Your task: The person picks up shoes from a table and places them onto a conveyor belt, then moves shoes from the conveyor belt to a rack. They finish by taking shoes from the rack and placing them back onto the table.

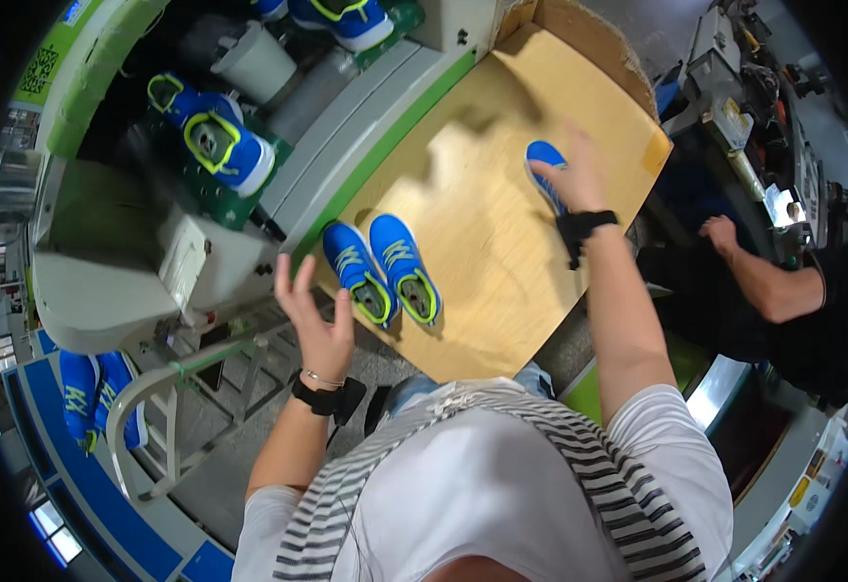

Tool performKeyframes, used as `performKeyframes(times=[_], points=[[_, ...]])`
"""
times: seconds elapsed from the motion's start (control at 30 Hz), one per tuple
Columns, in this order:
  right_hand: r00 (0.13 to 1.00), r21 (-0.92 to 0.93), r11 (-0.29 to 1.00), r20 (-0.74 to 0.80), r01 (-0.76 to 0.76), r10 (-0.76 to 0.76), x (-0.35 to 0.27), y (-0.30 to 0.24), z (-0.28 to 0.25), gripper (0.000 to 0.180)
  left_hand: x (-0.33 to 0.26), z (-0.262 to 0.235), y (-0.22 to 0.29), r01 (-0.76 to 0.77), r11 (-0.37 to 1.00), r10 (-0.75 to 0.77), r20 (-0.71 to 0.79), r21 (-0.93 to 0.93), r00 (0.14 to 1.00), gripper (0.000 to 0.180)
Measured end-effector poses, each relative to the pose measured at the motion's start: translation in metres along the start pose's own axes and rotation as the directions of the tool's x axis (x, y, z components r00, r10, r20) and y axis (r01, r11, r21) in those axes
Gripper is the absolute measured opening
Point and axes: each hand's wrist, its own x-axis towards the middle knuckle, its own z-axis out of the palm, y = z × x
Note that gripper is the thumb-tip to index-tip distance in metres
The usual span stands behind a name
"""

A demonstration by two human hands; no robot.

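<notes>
My right hand (579,179), slightly blurred, grips a blue sneaker (546,155) over the far right of the wooden tabletop (511,252). Its thumb lies across the shoe, and the hand hides much of it. Two more blue sneakers with lime-green collars and laces, a left one (351,267) and a right one (402,267), stand side by side on the tabletop's left part, toes pointing away from me. Just left of them, my left hand (317,330) hovers with fingers spread and nothing in it.
Left of the tabletop stands a grey-and-green machine (346,126) with blue sneakers (220,145) and a whitish bucket (254,63) inside. A metal rail (157,407) and a blue conveyor (113,504) with sneakers lie lower left. A cardboard box edge (608,48) borders the far side. Another person (773,291) works at right.
</notes>
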Motion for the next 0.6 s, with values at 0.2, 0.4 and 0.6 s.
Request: performKeyframes(times=[0.2, 0.4, 0.6], points=[[0.971, 0.323, 0.926, 0.195, -0.197, 0.139, -0.098, 0.045, -0.014, 0.082, -0.024, 0.025, -0.005, 0.033, 0.999, -0.03, 0.12, -0.022, 0.992, 0.053], [0.986, 0.264, 0.951, 0.091, -0.16, 0.141, -0.173, -0.018, 0.024, 0.089, -0.04, 0.086, 0.026, 0.122, 0.898, -0.041, 0.196, -0.422, 0.98, 0.07], [0.985, 0.341, 0.924, 0.049, -0.171, 0.165, -0.23, -0.03, 0.041, 0.093, -0.063, 0.153, 0.009, 0.081, 0.988, -0.059, 0.164, -0.131, 0.985, 0.08]])
